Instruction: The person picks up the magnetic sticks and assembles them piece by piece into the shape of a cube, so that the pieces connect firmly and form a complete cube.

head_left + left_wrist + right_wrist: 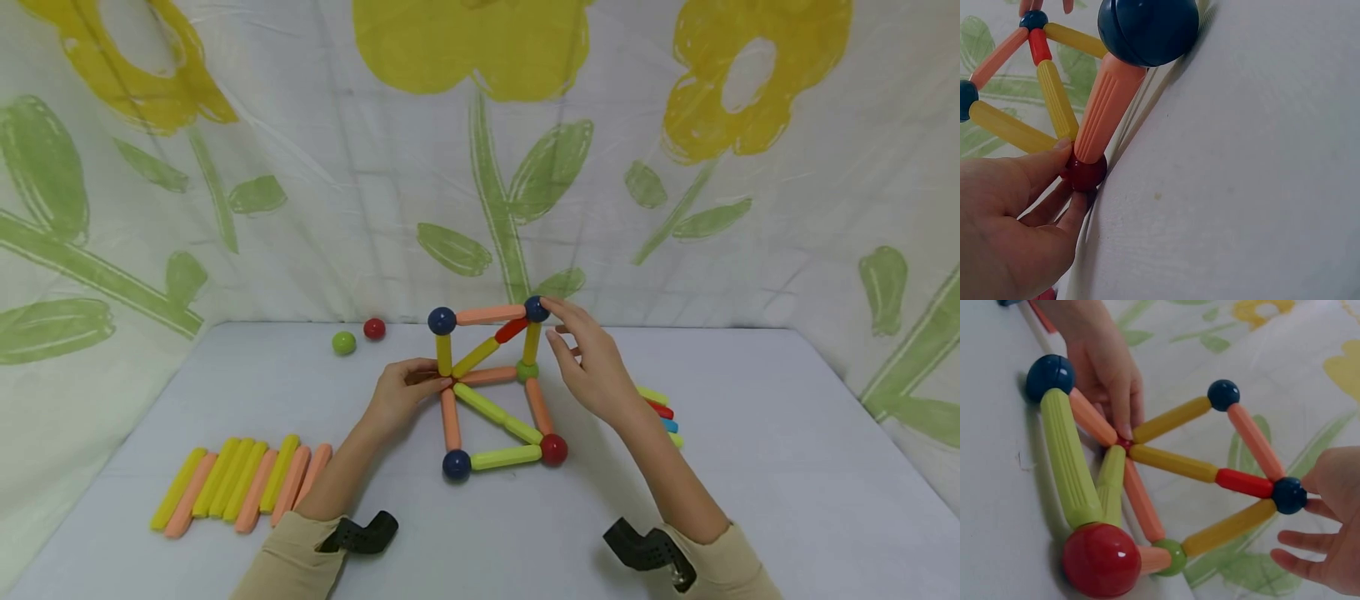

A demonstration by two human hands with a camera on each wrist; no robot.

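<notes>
A frame of plastic rods and balls stands at the table's middle. My left hand (pixel 408 392) pinches the small red ball (pixel 1087 172) where several rods meet at the frame's left side. Fingers of my right hand (pixel 596 375) touch the upper right dark blue ball (pixel 537 309), the other fingers spread loosely below it. An orange rod (pixel 491 315) links that ball to the upper left blue ball (pixel 442 321). A yellow rod and a red rod (pixel 1244 482) run diagonally between. Below are a green ball (pixel 527 370), a blue ball (pixel 456 466) and a larger-looking red ball (pixel 1102 560).
Several loose yellow and orange rods (pixel 240 483) lie in a row at the left, partly behind my left forearm. A loose green ball (pixel 343 342) and red ball (pixel 374 328) sit near the back edge. More coloured rods (pixel 660 410) lie behind my right forearm. A flowered cloth (pixel 300 208) hangs behind.
</notes>
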